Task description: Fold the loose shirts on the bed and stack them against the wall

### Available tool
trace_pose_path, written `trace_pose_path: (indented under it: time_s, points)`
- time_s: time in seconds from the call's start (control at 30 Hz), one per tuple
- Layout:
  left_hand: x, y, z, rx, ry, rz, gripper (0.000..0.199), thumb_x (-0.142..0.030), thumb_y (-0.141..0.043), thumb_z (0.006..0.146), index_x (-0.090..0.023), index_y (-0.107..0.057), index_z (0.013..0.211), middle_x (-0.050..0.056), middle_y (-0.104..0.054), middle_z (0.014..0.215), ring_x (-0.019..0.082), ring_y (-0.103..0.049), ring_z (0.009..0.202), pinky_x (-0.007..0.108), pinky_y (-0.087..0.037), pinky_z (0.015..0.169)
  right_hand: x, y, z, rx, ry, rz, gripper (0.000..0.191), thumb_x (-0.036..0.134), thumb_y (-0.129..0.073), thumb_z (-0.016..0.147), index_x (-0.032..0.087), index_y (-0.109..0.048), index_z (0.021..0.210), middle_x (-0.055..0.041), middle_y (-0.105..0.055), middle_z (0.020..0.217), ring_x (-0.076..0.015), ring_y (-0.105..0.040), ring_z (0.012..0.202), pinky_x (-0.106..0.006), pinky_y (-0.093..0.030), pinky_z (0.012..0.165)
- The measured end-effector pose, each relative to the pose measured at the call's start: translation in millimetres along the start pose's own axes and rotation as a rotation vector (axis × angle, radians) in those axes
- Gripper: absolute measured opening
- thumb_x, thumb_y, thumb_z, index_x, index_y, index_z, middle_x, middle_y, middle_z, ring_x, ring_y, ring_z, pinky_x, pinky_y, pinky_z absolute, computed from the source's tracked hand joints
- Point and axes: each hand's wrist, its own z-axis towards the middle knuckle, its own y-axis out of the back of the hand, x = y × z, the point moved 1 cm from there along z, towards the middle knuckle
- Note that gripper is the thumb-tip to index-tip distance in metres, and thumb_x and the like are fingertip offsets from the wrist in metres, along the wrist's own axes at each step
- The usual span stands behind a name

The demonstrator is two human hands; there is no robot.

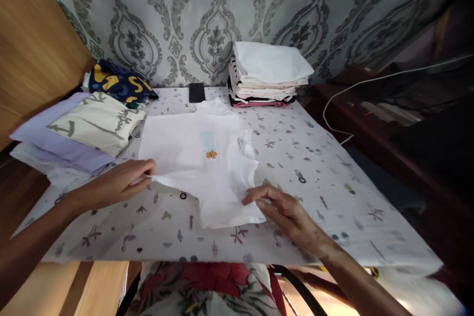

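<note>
A white T-shirt with a small orange cartoon print lies spread sideways on the patterned sheet, its neckline toward the right. My left hand pinches the lower left corner of the hem and lifts that edge slightly off the sheet. At the near sleeve, my right hand has its thumb and fingers closed on the edge of the cloth. Both hands are at the near side of the shirt.
Folded clothes lie at the left, with a navy printed garment behind them. A stack of folded clothes stands at the back right. A dark phone-like object lies near the wall. A white cable hangs at the right.
</note>
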Motion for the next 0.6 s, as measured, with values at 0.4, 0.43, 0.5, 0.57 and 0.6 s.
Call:
trace_pose_path:
  time_s: [0.4, 0.43, 0.5, 0.57, 0.6]
  points:
    - [-33.7, 4.1, 2.9, 0.409, -0.186, -0.155, 0.028, -0.041, -0.04, 0.1, -0.02, -0.055, 0.087, 0.001, -0.062, 0.084, 0.016, -0.057, 0.076, 0.024, -0.039, 0.068, 0.9, 30.8, 17.8, -0.049, -0.23, -0.131, 0.03, 0.048, -0.052, 0.094, 0.022, -0.066, 0.09, -0.0035, -0.07, 0.086, -0.0198, -0.064, 0.081, -0.032, -0.049, 0.072]
    - [-38.8, 3.7, 12.1, 0.367, -0.209, -0.156, 0.028, -0.039, -0.039, 0.1, -0.02, -0.055, 0.086, 0.0, -0.061, 0.081, 0.015, -0.056, 0.074, 0.024, -0.038, 0.066, -5.7, 35.1, 24.3, -0.173, -0.295, -0.222, 0.028, 0.047, -0.052, 0.092, 0.021, -0.065, 0.093, -0.0042, -0.069, 0.087, -0.0203, -0.064, 0.081, -0.032, -0.048, 0.071]
    - [-51.4, -3.1, 35.7, 0.235, -0.266, -0.129, 0.029, -0.035, -0.037, 0.101, -0.02, -0.055, 0.085, -0.001, -0.058, 0.076, 0.014, -0.053, 0.07, 0.025, -0.038, 0.065, -18.4, 39.7, 37.9, -0.321, -0.443, -0.408, 0.026, 0.045, -0.055, 0.089, 0.021, -0.062, 0.095, -0.0054, -0.069, 0.09, -0.0211, -0.063, 0.081, -0.032, -0.046, 0.069]
    - [-65.2, -16.5, 62.8, 0.066, -0.345, -0.077, 0.026, -0.032, -0.035, 0.1, -0.02, -0.056, 0.089, 0.001, -0.06, 0.083, 0.016, -0.056, 0.077, 0.027, -0.041, 0.071, -27.3, 38.1, 50.6, -0.342, -0.533, -0.543, 0.024, 0.044, -0.059, 0.086, 0.021, -0.061, 0.092, -0.0061, -0.068, 0.093, -0.0218, -0.063, 0.083, -0.032, -0.044, 0.07]
    - [-71.6, -24.7, 76.2, -0.009, -0.391, -0.043, 0.024, -0.03, -0.036, 0.1, -0.02, -0.056, 0.093, 0.003, -0.062, 0.09, 0.018, -0.058, 0.085, 0.029, -0.043, 0.077, -30.0, 35.6, 56.0, -0.331, -0.543, -0.586, 0.023, 0.043, -0.061, 0.085, 0.021, -0.06, 0.089, -0.0062, -0.067, 0.094, -0.0218, -0.062, 0.084, -0.031, -0.043, 0.07]
